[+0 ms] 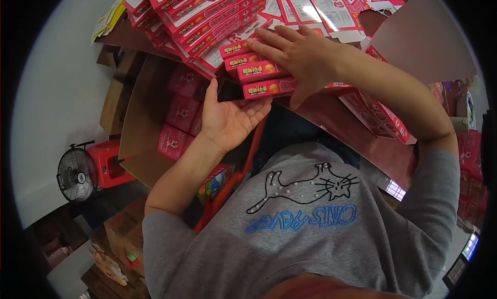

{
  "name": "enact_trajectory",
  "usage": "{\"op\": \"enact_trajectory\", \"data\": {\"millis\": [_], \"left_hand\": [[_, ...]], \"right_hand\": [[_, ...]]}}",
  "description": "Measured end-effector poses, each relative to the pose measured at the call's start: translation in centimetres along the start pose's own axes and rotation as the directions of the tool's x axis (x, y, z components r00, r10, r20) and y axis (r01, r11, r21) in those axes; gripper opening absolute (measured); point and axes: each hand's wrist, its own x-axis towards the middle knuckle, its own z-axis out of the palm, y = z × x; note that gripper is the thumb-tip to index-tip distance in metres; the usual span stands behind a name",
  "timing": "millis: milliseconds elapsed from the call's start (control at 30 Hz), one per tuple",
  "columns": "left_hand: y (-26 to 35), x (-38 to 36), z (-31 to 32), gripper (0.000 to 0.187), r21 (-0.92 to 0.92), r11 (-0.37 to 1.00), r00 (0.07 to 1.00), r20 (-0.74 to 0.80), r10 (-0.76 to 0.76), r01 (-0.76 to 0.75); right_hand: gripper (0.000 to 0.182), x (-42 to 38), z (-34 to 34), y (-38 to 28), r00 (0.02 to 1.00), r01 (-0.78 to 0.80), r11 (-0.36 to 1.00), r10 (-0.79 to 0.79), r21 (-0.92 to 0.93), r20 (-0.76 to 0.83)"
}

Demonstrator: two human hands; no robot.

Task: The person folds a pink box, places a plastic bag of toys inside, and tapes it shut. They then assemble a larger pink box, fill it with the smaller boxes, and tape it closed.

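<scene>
A short row of slim pink-red boxes (266,88) with yellow lettering lies near the table's front edge. My right hand (305,58) rests over these boxes from above, fingers spread, covering their right part. Palm up, my left hand (228,120) is open just in front of the row, its fingertips at the underside of the nearest box. Behind my left hand rises a tall stack of flat pink printed cartons (212,19). More unfolded printed cartons (323,12) lie at the back, beyond my right hand.
Below left, a large open cardboard box (142,105) holds several pink boxes (181,110). A pink carton with round cutouts (373,115) lies on the reddish-brown table (331,115) at right. A black fan (80,175) and a red stool (108,164) stand far left.
</scene>
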Motion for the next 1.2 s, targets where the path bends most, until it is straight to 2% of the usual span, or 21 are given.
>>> {"op": "enact_trajectory", "data": {"millis": [33, 133, 167, 200, 233, 267, 300, 400, 433, 500, 533, 567, 667, 767, 800, 867, 900, 967, 1033, 1100, 1200], "left_hand": [[0.0, 0.1, -0.6, 0.101, 0.008, 1.000, 1.000, -0.003, -0.007, 0.007], [-0.4, 0.3, -2.2, 0.103, 0.066, 0.993, 0.990, 0.095, -0.102, 0.096], [-1.3, -0.6, -2.6, 0.098, 0.261, 0.965, 1.000, -0.022, -0.020, 0.025], [-2.2, -1.5, -3.2, 0.093, 0.447, 0.894, 0.989, -0.121, 0.085, -0.022], [-2.8, -1.7, -5.0, 0.091, 0.513, 0.848, 0.981, -0.054, 0.185, -0.132], [-2.5, -1.3, -5.5, 0.091, 0.510, 0.850, 0.982, -0.048, 0.182, -0.132], [-2.1, -0.9, -5.8, 0.098, 0.703, 0.555, 0.892, 0.293, 0.343, -0.444], [1.7, 0.7, -5.4, 0.112, 0.765, 0.088, 0.765, 0.617, 0.184, -0.638], [2.8, 1.0, -3.2, 0.108, 0.665, -0.124, 0.664, 0.746, 0.060, -0.736], [3.6, 2.4, -0.6, 0.112, 0.364, -0.517, 0.519, 0.833, -0.191, -0.775], [3.9, 3.1, 0.6, 0.115, 0.152, -0.633, 0.429, 0.848, -0.310, -0.759], [3.5, 3.6, 1.6, 0.123, 0.480, -0.377, 0.562, 0.814, -0.144, -0.792], [3.8, 6.8, 1.2, 0.143, 0.652, -0.064, 0.654, 0.756, -0.023, -0.755], [3.9, 8.2, 0.5, 0.147, 0.643, -0.122, 0.650, 0.759, -0.030, -0.756], [3.8, 8.5, 0.5, 0.149, 0.645, -0.122, 0.653, 0.757, -0.033, -0.754], [3.9, 8.8, 0.5, 0.142, 0.648, -0.248, 0.693, 0.686, -0.222, -0.720], [3.9, 8.8, 0.6, 0.140, 0.640, -0.291, 0.703, 0.653, -0.282, -0.711], [3.9, 8.8, 0.3, 0.121, 0.507, -0.322, 0.586, 0.776, -0.234, -0.800], [4.2, 8.9, -0.1, 0.101, 0.509, -0.292, 0.564, 0.812, -0.150, -0.810], [4.1, 8.9, -0.4, 0.087, 0.550, -0.248, 0.584, 0.807, -0.086, -0.797], [3.6, 9.1, -0.2, 0.075, 0.503, -0.281, 0.553, 0.822, -0.136, -0.817]], "right_hand": [[0.127, 0.4, 0.5, -0.3, 0.992, -0.113, 0.988, 0.118, 0.102, -0.047], [0.120, 0.1, 1.1, 0.2, 0.984, -0.139, 0.973, 0.156, 0.186, -0.081], [0.120, -0.9, 1.1, 0.2, 0.983, -0.149, 0.972, 0.166, 0.180, -0.082], [0.112, -2.5, 0.7, -0.3, 0.947, -0.118, 0.958, 0.187, 0.260, -0.262], [0.105, -4.0, 0.2, -1.0, 0.878, -0.068, 0.941, 0.214, 0.331, -0.429], [0.105, -5.9, -1.8, -1.5, 0.871, -0.045, 0.885, 0.262, 0.464, -0.415], [0.105, -6.9, -1.8, -1.8, 0.873, -0.049, 0.885, 0.263, 0.462, -0.411], [0.121, -8.7, -0.7, -3.4, 0.677, 0.269, 0.661, 0.388, 0.700, -0.626], [0.121, -8.6, 0.0, -4.3, 0.663, 0.259, 0.671, 0.400, 0.695, -0.633], [0.125, -8.8, 1.3, -5.8, 0.714, 0.360, 0.031, 0.634, 0.933, -0.297], [0.132, -8.6, 2.8, -5.3, 0.711, 0.372, 0.040, 0.630, 0.927, -0.313], [0.140, -8.4, 4.3, -4.8, 0.708, 0.385, 0.049, 0.625, 0.922, -0.329], [0.158, -7.3, 9.1, -4.1, 0.692, 0.391, 0.128, 0.612, 0.911, -0.383], [0.164, -7.1, 10.8, -3.8, 0.688, 0.362, 0.151, 0.622, 0.920, -0.373], [0.165, -6.9, 11.0, -3.9, 0.753, 0.327, 0.027, 0.597, 0.945, -0.278], [0.166, -6.8, 11.4, -4.0, 0.812, 0.281, -0.102, 0.555, 0.954, -0.180], [0.168, -6.8, 11.4, -3.8, 0.809, 0.282, -0.084, 0.557, 0.956, -0.190], [0.169, -6.6, 11.0, -3.5, 0.801, 0.287, -0.072, 0.565, 0.955, -0.199], [0.169, -6.3, 10.4, -3.2, 0.658, 0.512, -0.036, 0.658, 0.858, -0.366], [0.169, -6.1, 11.3, -3.1, 0.720, 0.449, -0.063, 0.616, 0.891, -0.319], [0.166, -5.6, 12.3, -3.1, 0.712, 0.392, 0.047, 0.617, 0.919, -0.335]]}}
